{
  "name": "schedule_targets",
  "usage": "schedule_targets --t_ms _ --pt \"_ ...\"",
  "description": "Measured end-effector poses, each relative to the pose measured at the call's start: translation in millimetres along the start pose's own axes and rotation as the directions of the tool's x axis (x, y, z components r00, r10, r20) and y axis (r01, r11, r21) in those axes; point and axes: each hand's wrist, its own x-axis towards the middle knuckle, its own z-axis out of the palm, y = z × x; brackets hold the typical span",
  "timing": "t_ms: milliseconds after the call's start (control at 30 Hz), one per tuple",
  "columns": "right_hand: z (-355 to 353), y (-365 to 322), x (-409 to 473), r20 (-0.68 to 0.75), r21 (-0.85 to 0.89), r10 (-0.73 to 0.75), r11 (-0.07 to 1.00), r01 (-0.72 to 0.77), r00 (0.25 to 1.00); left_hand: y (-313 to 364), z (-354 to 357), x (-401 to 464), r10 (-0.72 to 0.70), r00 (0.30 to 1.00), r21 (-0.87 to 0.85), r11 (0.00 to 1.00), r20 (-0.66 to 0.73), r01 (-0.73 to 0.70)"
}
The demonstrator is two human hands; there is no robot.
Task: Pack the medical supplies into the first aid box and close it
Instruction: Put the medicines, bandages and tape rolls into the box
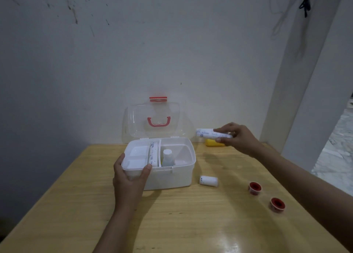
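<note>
Right hand [239, 138] fingers pinched long bandage roll [207, 133] in air, right of open first aid box [172, 178]. Left hand [129, 178] clamped box's front-left corner. Risks: light pinch could drop roll; roll looked perhaps too long, might foul bottle [168, 157] and block lid [152, 119].

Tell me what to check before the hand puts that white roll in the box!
1. Clear hinged lid of the white plastic first aid box up and out of the way: ok.
2. Left hand steadying the box's front corner: ok.
3. Right hand grip on the long white paper-wrapped roll: ok, pinched at one end, above the wooden table.
4. Free space inside: ok, the right compartment looks open beside the small white-capped bottle.
5. Another long roll already lying inside by the divider: ok.
6. Whether the lid will close over everything: cannot tell.
</note>
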Motion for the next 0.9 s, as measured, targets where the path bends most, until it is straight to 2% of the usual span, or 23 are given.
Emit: schedule_targets --t_ms 100,267,600,700,900 --pt "1.6 -30.0 10.0 0.081 -0.05 -0.066 0.996 0.07 0.994 1.9 -0.4 -0.4 0.011 1.0 -0.005 1.0 0.012 -0.011" --pt "26.8 -56.5 30.6 0.264 -0.291 -0.068 0.945 0.146 0.962 -2.7 -1.0 1.1 0.01 1.0 0.013 1.0 0.02 -0.01" --pt "85.1 -73.6 60.8 0.489 -0.555 0.119 0.807 0.203 0.864 -8.1 -0.4 3.4 0.004 1.0 0.034 0.999 0.031 -0.005" --pt "97.2 -70.4 61.6 0.501 -0.59 0.128 0.774 0.231 0.856 -10.7 -1.3 4.2 0.004 1.0 0.042 0.999 0.023 -0.005" --pt "104.4 -62.6 55.9 0.452 -0.637 0.003 0.701 0.32 0.892 -11.6 -1.3 5.2 0.011 0.999 0.048 0.999 0.033 -0.013"
